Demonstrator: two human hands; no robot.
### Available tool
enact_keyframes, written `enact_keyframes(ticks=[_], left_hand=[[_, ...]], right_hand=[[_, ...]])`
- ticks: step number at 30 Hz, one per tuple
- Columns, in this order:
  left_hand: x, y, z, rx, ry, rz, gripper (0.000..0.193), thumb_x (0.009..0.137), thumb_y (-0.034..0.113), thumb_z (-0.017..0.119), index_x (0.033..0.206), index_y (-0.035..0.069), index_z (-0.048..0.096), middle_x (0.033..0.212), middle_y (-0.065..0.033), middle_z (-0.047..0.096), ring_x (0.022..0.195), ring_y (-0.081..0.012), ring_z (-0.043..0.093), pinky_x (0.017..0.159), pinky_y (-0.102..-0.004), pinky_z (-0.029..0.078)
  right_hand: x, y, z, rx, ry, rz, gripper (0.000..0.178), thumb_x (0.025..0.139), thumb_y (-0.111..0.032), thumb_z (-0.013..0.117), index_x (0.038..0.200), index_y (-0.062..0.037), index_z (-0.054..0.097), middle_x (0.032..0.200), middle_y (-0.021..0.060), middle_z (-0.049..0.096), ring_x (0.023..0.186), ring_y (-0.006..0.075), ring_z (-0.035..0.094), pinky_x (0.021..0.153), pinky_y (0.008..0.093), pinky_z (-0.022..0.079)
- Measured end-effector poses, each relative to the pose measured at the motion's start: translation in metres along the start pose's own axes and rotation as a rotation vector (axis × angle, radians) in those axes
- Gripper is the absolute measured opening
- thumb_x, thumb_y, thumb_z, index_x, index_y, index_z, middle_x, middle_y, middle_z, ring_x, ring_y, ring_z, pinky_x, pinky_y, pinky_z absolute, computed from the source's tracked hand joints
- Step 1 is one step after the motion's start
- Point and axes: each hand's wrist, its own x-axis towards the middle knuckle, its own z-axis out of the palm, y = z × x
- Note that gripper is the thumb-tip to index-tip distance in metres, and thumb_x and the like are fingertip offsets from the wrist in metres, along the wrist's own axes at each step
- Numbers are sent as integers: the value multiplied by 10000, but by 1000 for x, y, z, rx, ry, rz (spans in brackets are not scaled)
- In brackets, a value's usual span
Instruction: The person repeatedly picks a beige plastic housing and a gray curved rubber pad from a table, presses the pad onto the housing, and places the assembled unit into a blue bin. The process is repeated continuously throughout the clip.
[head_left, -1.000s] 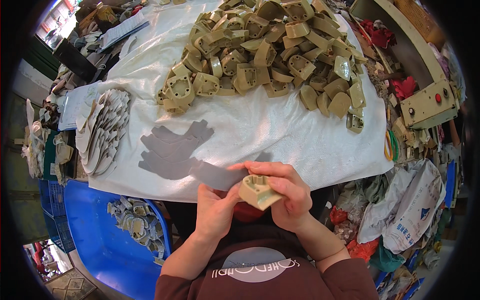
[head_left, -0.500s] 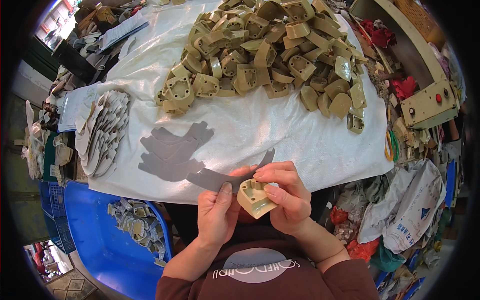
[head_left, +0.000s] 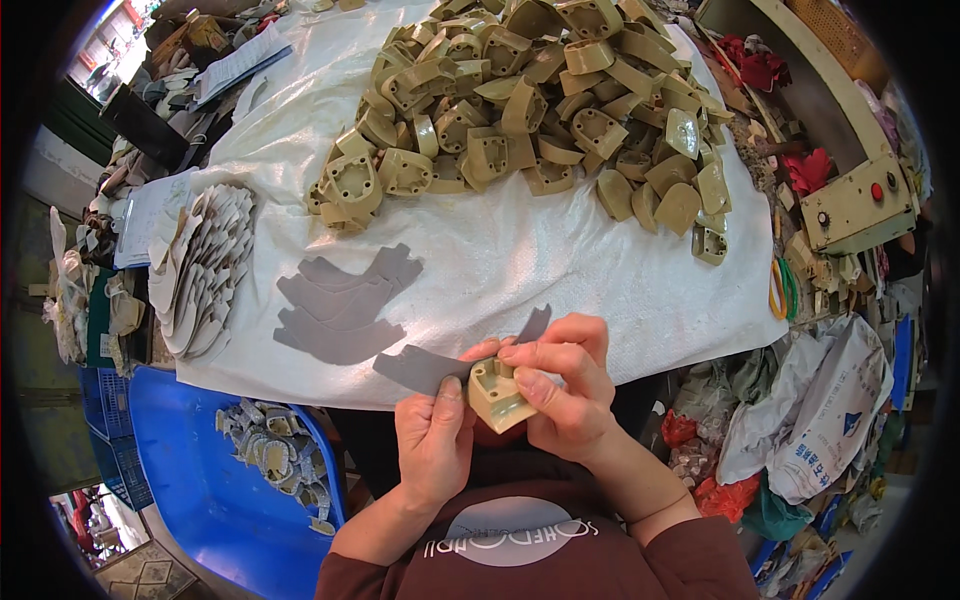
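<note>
A tan plastic shoe heel (head_left: 500,408), hollow side with holes facing up, sits between my two hands just off the table's near edge. My right hand (head_left: 572,395) is closed on it, thumb and fingers at its right side and upper edge. A curved grey strip of cover material (head_left: 412,369) lies behind the heel, its right end sticking up past my right fingers. My left hand (head_left: 432,440) pinches the strip beside the heel, thumb on top; its other fingers are mostly hidden. Several similar grey pieces (head_left: 340,315) lie overlapped on the white sheet (head_left: 500,250).
A large heap of tan heels (head_left: 490,150) covers the far table. Pale cut pieces (head_left: 205,270) are stacked at the left edge. Below left, a blue tub (head_left: 185,470) holds speckled grey pieces (head_left: 275,450). A control box (head_left: 860,205) and plastic bags (head_left: 810,420) are on the right.
The heel has turned slightly and moved a little left, against the strip. My right hand has followed it, and less of the strip's middle shows.
</note>
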Motion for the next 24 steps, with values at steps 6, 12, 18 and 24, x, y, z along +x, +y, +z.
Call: enact_keyframes(ticks=[6,12,18,24], left_hand=[[3,1,-18,488,1,154,367,1001,133,373,1250,-114,482,1182,-189,604,1062,-169,563,939,-285,418],[5,16,-12,810,168,244,199,936,32,501,1019,-77,646,970,-134,685,819,-130,612,719,-245,478],[6,-2,-15,964,93,412,212,875,-27,542,1064,-69,626,955,-166,677,814,-240,643,730,-302,501],[3,-7,-7,1145,105,523,262,828,-41,603,1090,-57,611,1000,-186,661,864,-310,638,749,-345,514]], right_hand=[[-1,5,-1,-95,-7,6,416,621,-89,739,1003,-150,584,977,20,621,786,213,471,714,384,312],[15,-14,-17,-384,-251,55,395,596,-142,742,969,-162,615,904,-23,569,824,194,488,789,461,257],[15,-16,-20,-423,-423,121,428,558,-116,726,972,-144,625,849,-23,515,833,194,492,807,454,251],[6,3,-16,-260,-347,143,417,572,-42,690,976,-124,627,853,-7,519,820,199,482,799,437,252]])
